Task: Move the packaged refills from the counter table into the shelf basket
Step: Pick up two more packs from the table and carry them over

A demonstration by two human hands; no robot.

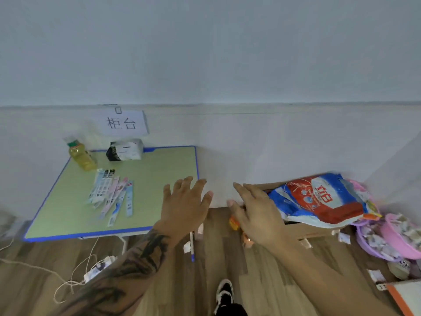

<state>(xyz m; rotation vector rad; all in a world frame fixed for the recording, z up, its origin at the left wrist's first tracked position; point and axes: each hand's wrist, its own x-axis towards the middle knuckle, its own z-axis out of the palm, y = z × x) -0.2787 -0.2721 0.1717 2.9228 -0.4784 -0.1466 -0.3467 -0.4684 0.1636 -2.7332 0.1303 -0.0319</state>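
Several long, thin packaged refills (112, 193) lie in a loose pile on the green counter table (159, 179) with a blue edge, left of centre. My left hand (185, 207) hovers open with spread fingers over the table's right front corner, well right of the pile. My right hand (255, 213) is open too, held in the air right of the table and holding nothing. No shelf basket is in view.
A yellow drink bottle (82, 156) and a tissue pack (124, 150) stand at the table's back, under a paper sign (123, 123). A cardboard box with a red-blue detergent bag (319, 199) and pink basins (396, 238) sit right. A pen, cords and scraps litter the wood floor.
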